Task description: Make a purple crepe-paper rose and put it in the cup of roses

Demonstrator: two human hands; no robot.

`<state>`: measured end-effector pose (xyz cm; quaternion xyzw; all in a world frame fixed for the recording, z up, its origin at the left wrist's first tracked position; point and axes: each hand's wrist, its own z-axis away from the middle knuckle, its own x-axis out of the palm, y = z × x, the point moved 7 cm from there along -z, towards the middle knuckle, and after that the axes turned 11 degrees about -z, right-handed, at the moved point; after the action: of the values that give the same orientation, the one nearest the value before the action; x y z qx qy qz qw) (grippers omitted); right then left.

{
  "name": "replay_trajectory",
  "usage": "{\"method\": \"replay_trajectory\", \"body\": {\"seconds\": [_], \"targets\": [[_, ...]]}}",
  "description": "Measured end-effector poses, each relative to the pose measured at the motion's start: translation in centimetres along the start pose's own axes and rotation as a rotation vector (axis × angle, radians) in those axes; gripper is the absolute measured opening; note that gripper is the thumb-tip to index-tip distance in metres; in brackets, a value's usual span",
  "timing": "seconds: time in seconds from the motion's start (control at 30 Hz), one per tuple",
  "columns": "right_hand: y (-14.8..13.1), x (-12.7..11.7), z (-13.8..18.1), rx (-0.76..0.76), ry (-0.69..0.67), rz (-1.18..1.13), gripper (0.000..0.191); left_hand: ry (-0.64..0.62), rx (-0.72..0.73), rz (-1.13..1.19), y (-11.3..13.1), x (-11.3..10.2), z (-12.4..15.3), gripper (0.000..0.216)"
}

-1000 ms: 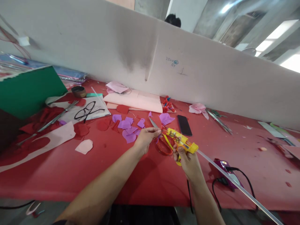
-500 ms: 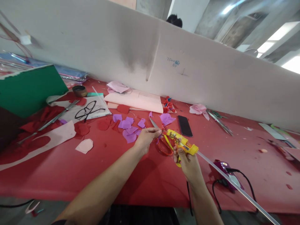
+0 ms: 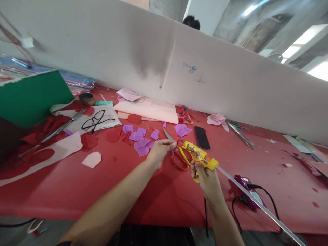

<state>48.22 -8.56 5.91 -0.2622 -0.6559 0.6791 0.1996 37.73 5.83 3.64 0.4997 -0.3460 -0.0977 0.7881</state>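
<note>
In my right hand [image 3: 205, 172] is a yellow glue gun [image 3: 196, 150], its nozzle pointing left toward my other hand. A long clear glue stick [image 3: 256, 201] runs out of its back end to the lower right. My left hand [image 3: 160, 152] is closed in a pinch right at the nozzle. A bit of purple shows by its fingertips, but what they hold is too small to make out. Beneath the nozzle lie orange-handled scissors [image 3: 180, 164], blades partly behind my left fingers. Several purple paper pieces [image 3: 140, 141] are scattered just left of that hand.
A phone [image 3: 202, 138] lies beyond the glue gun. At right sits a purple plug block [image 3: 248, 191] with black cords. Black glasses [image 3: 96, 120], pink paper [image 3: 151, 110] and tweezers [image 3: 57, 130] lie left and behind. A white partition [image 3: 115, 44] closes the back; a person's head shows above it.
The glue gun and my right hand have shifted very slightly to the right. My left hand stays in place with the same pinch.
</note>
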Motion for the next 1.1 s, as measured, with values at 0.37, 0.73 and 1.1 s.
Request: {"method": "replay_trajectory", "body": {"seconds": [0.37,0.73,1.1], "targets": [[0.9,-7.7,-1.4,0.021,0.205,0.762,0.039,-0.014,0.014,0.02,0.6,-0.2,-0.1,0.024],[2.6,-10.0,-3.4,0.101,0.112,1.252,0.027,-0.011,0.017,0.162,1.7,-0.7,-0.2,0.023],[-1.0,6.4,-6.7,0.18,-0.062,-0.591,0.026,-0.037,0.028,0.101,1.1,-0.2,-0.1,0.017]]}}
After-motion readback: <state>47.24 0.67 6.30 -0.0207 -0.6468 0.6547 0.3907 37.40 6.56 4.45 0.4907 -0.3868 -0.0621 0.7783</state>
